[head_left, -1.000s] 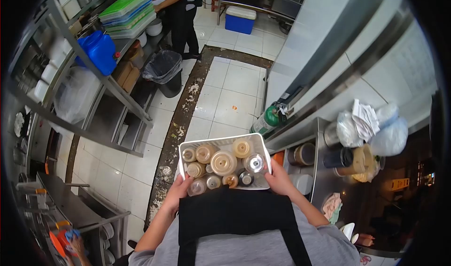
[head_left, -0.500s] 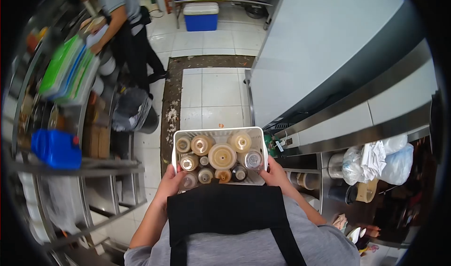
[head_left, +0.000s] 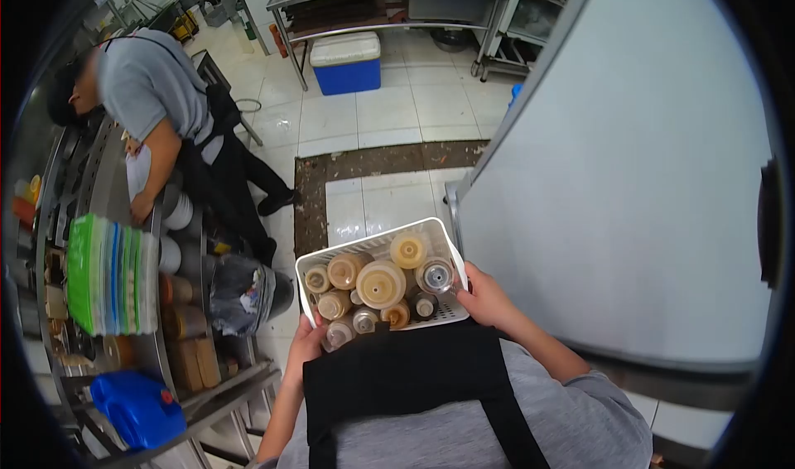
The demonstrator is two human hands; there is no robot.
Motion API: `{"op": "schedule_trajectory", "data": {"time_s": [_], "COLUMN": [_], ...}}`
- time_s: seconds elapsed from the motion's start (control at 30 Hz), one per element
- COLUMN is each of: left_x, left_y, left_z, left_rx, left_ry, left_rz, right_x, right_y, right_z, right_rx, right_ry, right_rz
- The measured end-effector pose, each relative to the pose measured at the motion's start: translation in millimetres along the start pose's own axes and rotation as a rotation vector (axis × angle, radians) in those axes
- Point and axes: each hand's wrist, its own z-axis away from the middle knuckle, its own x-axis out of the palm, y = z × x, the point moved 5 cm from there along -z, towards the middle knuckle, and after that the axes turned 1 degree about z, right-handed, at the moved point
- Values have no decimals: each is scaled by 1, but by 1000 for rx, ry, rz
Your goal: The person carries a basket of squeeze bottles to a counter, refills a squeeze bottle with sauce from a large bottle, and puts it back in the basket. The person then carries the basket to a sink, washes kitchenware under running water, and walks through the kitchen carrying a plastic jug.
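A white plastic basket [head_left: 447, 230] is held in front of my chest, tilted so its right side sits farther forward. Several squeeze bottles [head_left: 381, 284] stand inside it, seen from above, with pale, tan and clear tops. My left hand [head_left: 308, 341] is closed on the basket's near left side, partly hidden by the bottles and my apron. On the right end, my right hand [head_left: 484, 295] grips the rim with its fingers wrapped round it.
At left, a co-worker [head_left: 157, 96] leans over a counter. Green-and-blue stacked lids [head_left: 112, 274], a blue jug [head_left: 139, 409] and a lined trash bin [head_left: 244, 295] are nearby. A large white door [head_left: 646, 179] stands at right. Ahead is a blue-and-white cooler [head_left: 346, 63].
I have moved forward along the floor; the cooler, bin and co-worker appear lower in view. The basket has turned, its left side dropping closer to me. Both hands keep their hold.
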Motion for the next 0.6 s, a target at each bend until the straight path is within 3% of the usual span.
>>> {"op": "schedule_trajectory", "data": {"time_s": [0.17,0.2,0.3,0.37,0.43,0.6], "left_x": [5,15,47,76,91,130], "left_y": [39,62,125,168,198,241], "left_z": [-131,-158,-235,-281,-326,-446], "left_rx": [69,72,28,43,20,72], "left_ry": [-31,-7,-79,-112,-185,-254], "left_rz": [-131,-331,-434,-365,-647,-866], "right_x": [-39,-49,-78,-96,-110,-143], "right_y": [-20,-25,-38,-48,-47,-31], "right_z": [-113,-138,-193,-224,-253,-334], "right_rx": [-47,-44,13,58,47,169], "right_ry": [73,97,156,181,222,303], "right_rz": [76,72,83,23,4,-234]}}
